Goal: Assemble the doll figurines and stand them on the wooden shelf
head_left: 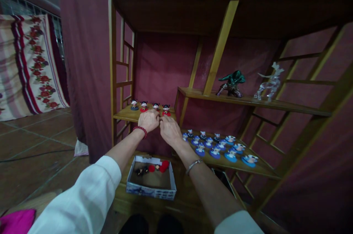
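Observation:
My left hand (149, 120) and my right hand (168, 128) meet at the front edge of a small wooden shelf (125, 113). Fingers of both are curled in close together, and what they pinch, if anything, is hidden. Right behind them stand dark-haired figurines in a row: one on a dark base (134, 105), one on a red base (143, 106), one partly covered by my left hand (156, 106), and one above my right hand (166, 109). Below my wrists, an open cardboard box (151, 192) holds red and black figurine pieces (164, 166).
Several blue-based figurines (215, 152) crowd the lower right shelf (266, 168). Higher up, a green crouching statue (234, 82) and a clear deer-like figure (271, 82) stand on another shelf. A wooden upright (220, 48) and a purple curtain (82, 65) flank the small shelf.

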Tool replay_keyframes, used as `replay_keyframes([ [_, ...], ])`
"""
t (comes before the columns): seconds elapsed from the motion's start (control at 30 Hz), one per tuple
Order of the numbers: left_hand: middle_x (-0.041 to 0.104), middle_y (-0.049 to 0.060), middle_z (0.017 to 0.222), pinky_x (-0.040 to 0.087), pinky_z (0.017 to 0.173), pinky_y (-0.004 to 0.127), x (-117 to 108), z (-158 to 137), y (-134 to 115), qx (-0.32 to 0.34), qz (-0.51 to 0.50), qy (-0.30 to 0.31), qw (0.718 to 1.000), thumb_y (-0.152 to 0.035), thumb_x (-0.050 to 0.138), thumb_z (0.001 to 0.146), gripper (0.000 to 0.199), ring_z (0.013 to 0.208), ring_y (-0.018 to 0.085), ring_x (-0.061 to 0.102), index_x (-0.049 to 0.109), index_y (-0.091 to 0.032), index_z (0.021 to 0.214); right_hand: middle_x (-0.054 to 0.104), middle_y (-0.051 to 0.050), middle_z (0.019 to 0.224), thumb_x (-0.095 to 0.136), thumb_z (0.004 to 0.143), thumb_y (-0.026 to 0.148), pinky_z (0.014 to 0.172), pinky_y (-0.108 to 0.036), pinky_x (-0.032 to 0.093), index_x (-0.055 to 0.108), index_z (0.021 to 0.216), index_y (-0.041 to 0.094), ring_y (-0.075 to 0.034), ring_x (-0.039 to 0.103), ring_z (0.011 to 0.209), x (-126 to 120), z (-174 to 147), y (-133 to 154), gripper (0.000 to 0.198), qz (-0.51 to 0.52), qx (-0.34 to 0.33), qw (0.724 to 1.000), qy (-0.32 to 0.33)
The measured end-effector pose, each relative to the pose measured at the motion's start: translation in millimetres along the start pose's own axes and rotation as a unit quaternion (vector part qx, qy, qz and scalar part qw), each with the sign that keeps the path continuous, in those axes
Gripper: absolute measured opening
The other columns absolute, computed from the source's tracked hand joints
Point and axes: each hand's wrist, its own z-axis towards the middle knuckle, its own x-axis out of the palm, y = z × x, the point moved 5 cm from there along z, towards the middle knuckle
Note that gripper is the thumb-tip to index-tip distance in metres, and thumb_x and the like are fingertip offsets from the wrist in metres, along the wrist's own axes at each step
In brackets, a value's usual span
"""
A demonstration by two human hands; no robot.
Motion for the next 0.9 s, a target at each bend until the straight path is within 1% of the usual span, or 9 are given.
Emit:
replay_keyframes([
  [0.1,0.054,0.006,0.094,0.039,0.077,0.029,-1,-13,-1,-0.029,-0.011,-0.039,0.999,-0.027,0.028,0.083,0.033,0.091,0.018,0.047,0.058,-0.023,0.096,0.048,-0.011,0.120,0.028,0.085,0.021,0.092,-0.033,0.028,0.050,0.108,0.013,-0.020,0.040,0.110,3,-9,3,0.033,0.000,-0.010,1.000,-0.016],
  [0.2,0.051,0.007,0.092,0.036,0.081,0.031,-2,-25,-3,-0.030,-0.034,-0.067,0.997,-0.026,0.029,0.083,0.033,0.091,0.019,0.043,0.058,-0.022,0.096,0.046,-0.010,0.123,0.030,0.084,0.020,0.093,-0.034,0.027,0.049,0.112,0.013,-0.020,0.037,0.114,6,-16,6,0.035,0.003,-0.019,0.999,-0.028],
  [0.37,0.051,0.007,0.093,0.036,0.080,0.037,-3,-47,-6,-0.030,-0.061,-0.127,0.990,-0.024,0.034,0.081,0.029,0.091,0.021,0.041,0.058,-0.020,0.096,0.048,-0.013,0.121,0.035,0.080,0.017,0.096,-0.036,0.026,0.048,0.114,0.010,-0.021,0.038,0.113,9,-26,10,0.037,0.011,-0.051,0.995,-0.081],
  [0.43,0.051,0.007,0.097,0.036,0.080,0.038,-2,-57,-9,-0.013,-0.072,-0.144,0.987,-0.022,0.038,0.079,0.029,0.094,0.022,0.041,0.055,-0.020,0.102,0.049,-0.013,0.121,0.037,0.078,0.016,0.098,-0.037,0.025,0.048,0.115,0.008,-0.022,0.038,0.113,11,-31,13,0.038,0.011,-0.065,0.992,-0.105],
  [0.5,0.051,0.008,0.105,0.035,0.085,0.039,1,-67,-12,0.010,-0.088,-0.156,0.984,-0.020,0.042,0.076,0.038,0.102,0.022,0.040,0.048,-0.018,0.113,0.048,-0.014,0.121,0.038,0.077,0.014,0.100,-0.039,0.022,0.047,0.116,0.007,-0.021,0.037,0.115,13,-37,15,0.040,0.009,-0.075,0.989,-0.128],
  [0.6,0.045,0.011,0.119,0.031,0.095,0.041,8,-79,-14,0.029,-0.106,-0.176,0.978,-0.019,0.040,0.077,0.045,0.117,0.023,0.031,0.038,-0.014,0.122,0.043,-0.014,0.126,0.038,0.077,0.013,0.102,-0.042,0.020,0.043,0.120,0.008,-0.021,0.030,0.121,18,-46,17,0.043,0.009,-0.090,0.984,-0.152],
  [0.67,0.039,0.012,0.127,0.029,0.098,0.041,14,-85,-15,0.037,-0.111,-0.184,0.976,-0.017,0.036,0.079,0.045,0.123,0.021,0.025,0.034,-0.012,0.124,0.037,-0.014,0.131,0.038,0.078,0.014,0.102,-0.044,0.019,0.043,0.120,0.008,-0.022,0.024,0.124,22,-52,19,0.043,0.010,-0.096,0.981,-0.167],
  [0.77,0.031,0.013,0.134,0.028,0.101,0.041,22,-92,-15,0.059,-0.119,-0.176,0.975,-0.015,0.032,0.081,0.047,0.128,0.020,0.015,0.027,-0.011,0.127,0.031,-0.014,0.135,0.038,0.078,0.013,0.101,-0.045,0.021,0.041,0.122,0.010,-0.023,0.016,0.128,29,-58,20,0.044,0.015,-0.101,0.980,-0.173],
  [0.9,0.024,0.013,0.138,0.029,0.101,0.042,28,-98,-14,0.067,-0.126,-0.169,0.975,-0.015,0.029,0.083,0.046,0.130,0.019,0.009,0.024,-0.011,0.129,0.024,-0.014,0.138,0.037,0.079,0.011,0.100,-0.045,0.023,0.041,0.122,0.011,-0.023,0.011,0.129,36,-63,21,0.043,0.030,-0.102,0.978,-0.178],
])
